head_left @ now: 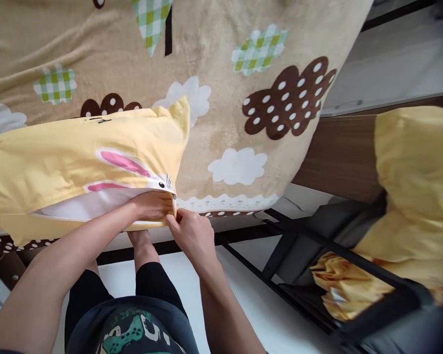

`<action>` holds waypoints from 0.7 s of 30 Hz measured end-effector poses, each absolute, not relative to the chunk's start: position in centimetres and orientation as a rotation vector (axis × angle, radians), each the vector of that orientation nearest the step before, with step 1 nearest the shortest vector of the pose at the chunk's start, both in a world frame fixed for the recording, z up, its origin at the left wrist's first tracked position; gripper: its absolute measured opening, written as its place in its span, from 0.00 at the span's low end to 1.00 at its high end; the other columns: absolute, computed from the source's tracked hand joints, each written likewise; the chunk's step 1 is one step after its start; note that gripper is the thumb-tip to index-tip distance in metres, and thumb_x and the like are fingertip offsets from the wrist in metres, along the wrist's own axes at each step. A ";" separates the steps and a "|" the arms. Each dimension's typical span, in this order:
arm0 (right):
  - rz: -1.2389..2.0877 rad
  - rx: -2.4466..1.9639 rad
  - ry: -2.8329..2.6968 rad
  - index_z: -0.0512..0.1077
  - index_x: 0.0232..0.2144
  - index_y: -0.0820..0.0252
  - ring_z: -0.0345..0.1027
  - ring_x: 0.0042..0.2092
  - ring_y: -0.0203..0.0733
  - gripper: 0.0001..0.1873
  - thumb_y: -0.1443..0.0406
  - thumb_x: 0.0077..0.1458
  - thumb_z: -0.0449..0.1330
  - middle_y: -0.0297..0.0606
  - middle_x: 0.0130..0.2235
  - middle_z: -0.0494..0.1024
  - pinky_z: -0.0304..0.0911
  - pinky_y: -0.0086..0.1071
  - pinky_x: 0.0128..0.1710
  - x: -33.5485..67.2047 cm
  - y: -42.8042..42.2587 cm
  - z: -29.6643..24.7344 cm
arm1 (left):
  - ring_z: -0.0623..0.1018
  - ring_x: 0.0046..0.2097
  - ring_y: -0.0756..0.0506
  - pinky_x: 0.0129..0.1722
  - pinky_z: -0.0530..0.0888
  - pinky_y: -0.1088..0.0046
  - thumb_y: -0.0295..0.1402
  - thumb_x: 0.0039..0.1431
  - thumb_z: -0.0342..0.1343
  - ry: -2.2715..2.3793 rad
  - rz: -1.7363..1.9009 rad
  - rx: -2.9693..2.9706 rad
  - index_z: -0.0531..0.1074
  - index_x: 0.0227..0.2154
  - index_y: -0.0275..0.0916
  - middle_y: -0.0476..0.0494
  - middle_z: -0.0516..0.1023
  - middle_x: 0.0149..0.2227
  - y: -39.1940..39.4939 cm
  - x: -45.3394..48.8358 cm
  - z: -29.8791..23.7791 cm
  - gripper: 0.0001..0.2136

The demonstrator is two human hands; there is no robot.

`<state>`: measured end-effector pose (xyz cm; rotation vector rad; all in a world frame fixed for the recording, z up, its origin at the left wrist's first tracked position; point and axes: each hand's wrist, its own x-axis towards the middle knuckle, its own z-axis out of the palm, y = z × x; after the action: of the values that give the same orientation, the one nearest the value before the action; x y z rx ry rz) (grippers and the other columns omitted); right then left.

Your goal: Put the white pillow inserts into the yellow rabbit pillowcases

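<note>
Yellow pillowcase (44, 160) runs in from the left side of the view, lying on a beige blanket (221, 125) along its near edge. Its long axis goes left to right, the right end slightly higher, with one corner poking up and away from the person. A printed rabbit (127, 164) lies sideways on it, pink-lined ears pointing left and the eye and whiskers at the right. Dark lettering (100, 120) near the far edge is foreshortened and too partial to read. A long opening runs along the near side, white showing within it.

The left hand (154, 205) reaches into the right end of this opening, its fingertips at the edge; whether they grip cannot be told. Just beside it, the right hand (192, 233) pinches the opening's corner between thumb and fingers, by a small zipper pull (174, 196). Below, the person's dark shirt (133, 327) bears a green game controller, its partial lettering unreadable.

Farther right, a black-framed chair (317, 231) carries crumpled yellow cloth (417, 187), well apart from the hands.
</note>
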<state>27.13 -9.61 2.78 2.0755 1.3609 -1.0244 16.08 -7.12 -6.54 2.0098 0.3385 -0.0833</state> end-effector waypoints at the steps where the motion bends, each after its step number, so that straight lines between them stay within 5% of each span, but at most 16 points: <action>1: -1.020 2.077 1.333 0.56 0.13 0.56 0.49 0.20 0.35 0.16 0.62 0.47 0.54 0.35 0.16 0.64 0.42 0.30 0.24 27.4 -10.1 2.7 | 0.71 0.56 0.46 0.60 0.62 0.70 0.19 0.59 0.49 0.291 -0.089 2.010 0.75 0.36 0.33 0.43 0.78 0.45 -7.6 16.0 -6.9 0.10; 9: -1.134 2.131 1.229 0.51 0.14 0.56 0.46 0.20 0.35 0.16 0.61 0.46 0.52 0.33 0.15 0.60 0.43 0.31 0.24 28.5 -12.3 3.2 | 0.68 0.60 0.41 0.60 0.62 0.64 0.18 0.63 0.38 0.614 -0.170 2.004 0.69 0.52 0.31 0.35 0.69 0.57 -8.7 13.9 -7.5 0.20; 16: -1.123 2.228 1.293 0.50 0.14 0.56 0.43 0.21 0.34 0.16 0.62 0.47 0.52 0.31 0.15 0.57 0.44 0.31 0.25 27.9 -11.3 4.8 | 0.70 0.56 0.39 0.56 0.66 0.64 0.31 0.62 0.49 0.602 -0.153 2.071 0.70 0.50 0.36 0.38 0.71 0.55 -6.6 13.4 -6.9 0.15; 21: -0.995 2.233 1.244 0.56 0.17 0.56 0.48 0.23 0.36 0.12 0.62 0.48 0.52 0.31 0.18 0.60 0.42 0.31 0.26 26.6 -10.3 3.1 | 0.69 0.58 0.43 0.58 0.63 0.67 0.21 0.62 0.41 0.688 -0.274 2.214 0.67 0.52 0.31 0.35 0.70 0.56 -7.5 15.4 -7.7 0.17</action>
<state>26.59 -10.29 3.13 2.2332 1.2437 -0.9955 15.38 -7.53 -7.70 2.2144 0.6883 -0.2736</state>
